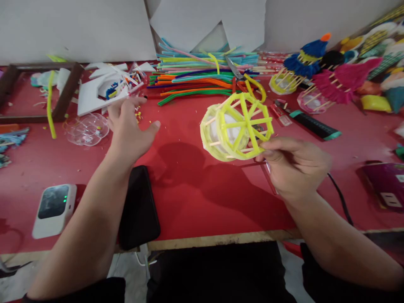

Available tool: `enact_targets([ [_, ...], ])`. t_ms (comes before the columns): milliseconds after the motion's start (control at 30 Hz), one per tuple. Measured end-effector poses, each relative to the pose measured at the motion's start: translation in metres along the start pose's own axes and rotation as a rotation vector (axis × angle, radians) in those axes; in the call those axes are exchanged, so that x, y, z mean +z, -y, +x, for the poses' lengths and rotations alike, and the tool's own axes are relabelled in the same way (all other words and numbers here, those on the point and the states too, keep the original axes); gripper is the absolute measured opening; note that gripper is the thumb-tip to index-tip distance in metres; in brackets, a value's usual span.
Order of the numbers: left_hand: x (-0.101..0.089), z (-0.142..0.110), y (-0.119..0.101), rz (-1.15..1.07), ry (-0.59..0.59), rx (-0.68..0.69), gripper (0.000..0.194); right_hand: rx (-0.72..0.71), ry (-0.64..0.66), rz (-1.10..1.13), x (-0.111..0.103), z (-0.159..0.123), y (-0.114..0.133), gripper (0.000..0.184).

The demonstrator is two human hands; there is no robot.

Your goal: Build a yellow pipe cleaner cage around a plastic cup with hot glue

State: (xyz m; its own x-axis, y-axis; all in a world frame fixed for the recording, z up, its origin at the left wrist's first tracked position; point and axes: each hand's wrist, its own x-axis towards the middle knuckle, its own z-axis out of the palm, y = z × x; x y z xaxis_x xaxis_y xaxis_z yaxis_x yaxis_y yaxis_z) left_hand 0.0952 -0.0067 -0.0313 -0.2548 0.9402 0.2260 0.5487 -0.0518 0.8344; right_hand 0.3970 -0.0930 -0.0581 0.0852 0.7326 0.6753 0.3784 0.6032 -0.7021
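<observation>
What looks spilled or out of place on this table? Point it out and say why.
Tiny yellow bits lie scattered on the red table by the left hand; loose like that, they look spilled. The black phone also looks oddly placed: its near end reaches the table's front edge.

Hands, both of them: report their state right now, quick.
Left hand: open, thumb spread from the fingers, no object visible in its grasp.
Right hand: closed, holding the yellow cage-like frame by its edge.

the red table carries a phone (and pipe cleaners).
</observation>
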Motion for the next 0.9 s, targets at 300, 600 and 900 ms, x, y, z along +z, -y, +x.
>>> enact_targets([
  [300,-0.008,0.022,0.011,0.009,0.088,-0.047,0.024,-0.001,0.016,-0.019,0.0,0.0,0.0,0.025],
  [600,0.001,0.028,0.019,-0.175,0.072,-0.164,0.031,0.003,0.035,-0.034,0.0,0.001,0.001,0.024],
  [900,-0.01,0.027,0.019,-0.281,0.13,-0.168,0.024,0.056,0.052,0.006,-0.001,-0.002,-0.001,0.023],
])
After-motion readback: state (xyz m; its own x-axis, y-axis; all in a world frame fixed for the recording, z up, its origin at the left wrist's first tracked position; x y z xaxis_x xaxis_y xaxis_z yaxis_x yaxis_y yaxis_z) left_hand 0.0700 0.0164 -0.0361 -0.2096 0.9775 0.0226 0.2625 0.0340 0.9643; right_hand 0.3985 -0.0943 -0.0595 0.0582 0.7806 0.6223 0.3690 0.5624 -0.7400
